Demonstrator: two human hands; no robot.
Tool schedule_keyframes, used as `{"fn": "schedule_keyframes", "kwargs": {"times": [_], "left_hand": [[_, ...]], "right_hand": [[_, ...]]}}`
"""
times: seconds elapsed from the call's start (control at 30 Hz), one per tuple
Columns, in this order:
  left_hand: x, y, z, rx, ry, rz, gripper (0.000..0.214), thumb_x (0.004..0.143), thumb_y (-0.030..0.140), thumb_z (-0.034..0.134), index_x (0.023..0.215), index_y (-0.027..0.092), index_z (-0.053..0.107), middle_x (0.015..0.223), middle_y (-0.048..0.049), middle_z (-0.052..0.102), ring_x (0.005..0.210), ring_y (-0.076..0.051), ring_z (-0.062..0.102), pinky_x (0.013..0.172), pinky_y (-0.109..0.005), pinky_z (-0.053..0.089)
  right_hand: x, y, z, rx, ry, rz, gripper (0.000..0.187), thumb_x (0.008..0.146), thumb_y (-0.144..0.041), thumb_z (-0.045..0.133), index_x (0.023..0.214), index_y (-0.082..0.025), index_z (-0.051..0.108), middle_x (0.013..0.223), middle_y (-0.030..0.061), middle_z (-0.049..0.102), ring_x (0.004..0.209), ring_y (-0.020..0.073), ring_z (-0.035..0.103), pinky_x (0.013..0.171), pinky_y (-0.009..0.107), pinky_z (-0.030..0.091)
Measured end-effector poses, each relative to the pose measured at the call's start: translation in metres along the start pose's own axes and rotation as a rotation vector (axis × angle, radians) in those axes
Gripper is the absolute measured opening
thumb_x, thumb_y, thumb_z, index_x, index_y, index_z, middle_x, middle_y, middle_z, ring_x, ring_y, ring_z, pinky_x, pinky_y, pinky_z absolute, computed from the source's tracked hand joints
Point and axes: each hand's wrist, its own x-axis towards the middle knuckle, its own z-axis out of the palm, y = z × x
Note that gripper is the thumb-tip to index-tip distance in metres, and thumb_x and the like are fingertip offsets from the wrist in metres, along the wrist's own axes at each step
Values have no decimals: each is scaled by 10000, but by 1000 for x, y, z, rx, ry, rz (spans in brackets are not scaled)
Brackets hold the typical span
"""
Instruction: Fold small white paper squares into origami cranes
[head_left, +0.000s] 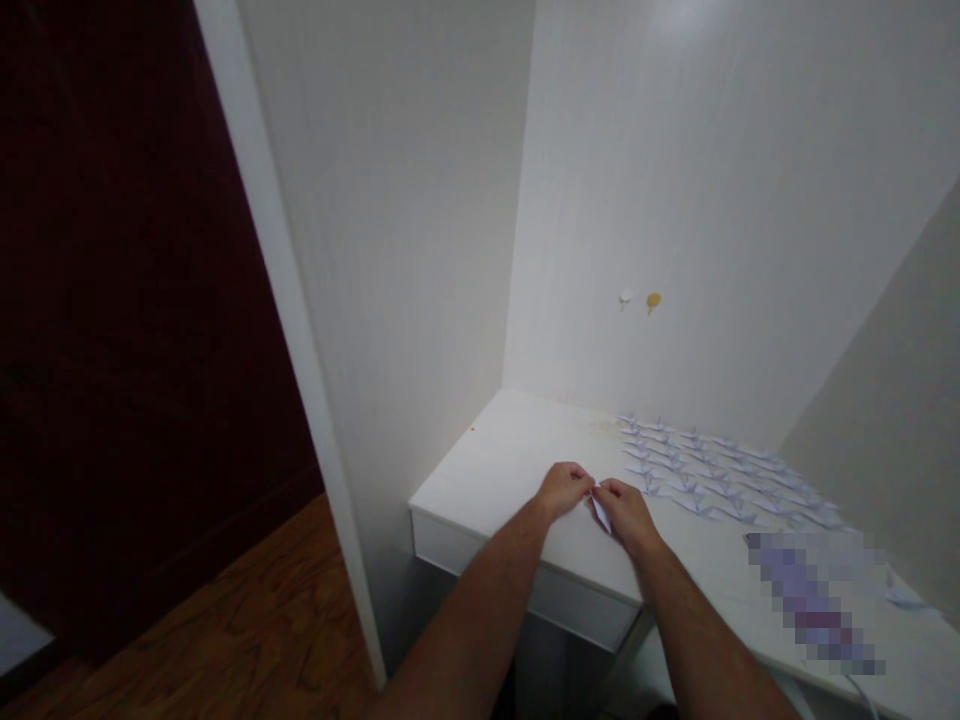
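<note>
Near the front edge of the white desk, a small white piece of folded paper (601,514) is pinched between my fingertips. My left hand (564,490) is closed, its thumb and fingers meeting at the paper's upper end. My right hand (626,512) is closed on the paper from the other side, and the pointed end of the paper hangs down in front of its fingers. The fingers partly cover the paper, so its full shape is hidden. Just beyond my right hand stand several folded white paper cranes (705,490) in rows.
The white desk (517,440) has a drawer front (450,545) below and white panels at its left and back. A blurred-out object (814,605) lies at the right, with a cable (862,692) near it. Two hooks, one white (626,296) and one yellow (654,299), are on the back panel.
</note>
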Motion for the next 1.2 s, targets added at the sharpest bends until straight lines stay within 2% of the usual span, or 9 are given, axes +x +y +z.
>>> {"fn": "schedule_keyframes", "kwargs": {"times": [0.3,0.7,0.93,1.2], "left_hand": [[-34,6,-4,97,9,-3,132,703,194,621,738,125,727,701,-40,694,680,-150,602,687,-270,475],[-71,10,-3,169,65,17,146,734,205,619,755,124,739,759,-70,725,748,-168,644,733,-276,490],[-74,14,-5,127,75,52,93,705,149,609,650,155,684,683,-32,679,705,-153,610,723,-273,473],[-70,12,-4,2,72,52,55,646,203,622,615,167,650,578,-3,609,590,-138,536,590,-251,415]], "right_hand": [[-32,-7,3,40,1,-6,272,709,-428,601,669,-163,650,587,8,607,576,156,511,559,259,373],[-67,-20,5,-10,54,-72,283,687,-430,574,626,-164,648,618,33,632,612,169,542,611,271,402],[-67,-20,8,-21,77,-17,252,662,-409,565,614,-172,635,600,25,635,573,146,527,561,248,384],[-58,-13,8,25,81,8,179,651,-340,602,642,-167,648,615,-6,632,597,127,529,581,229,398]]}}
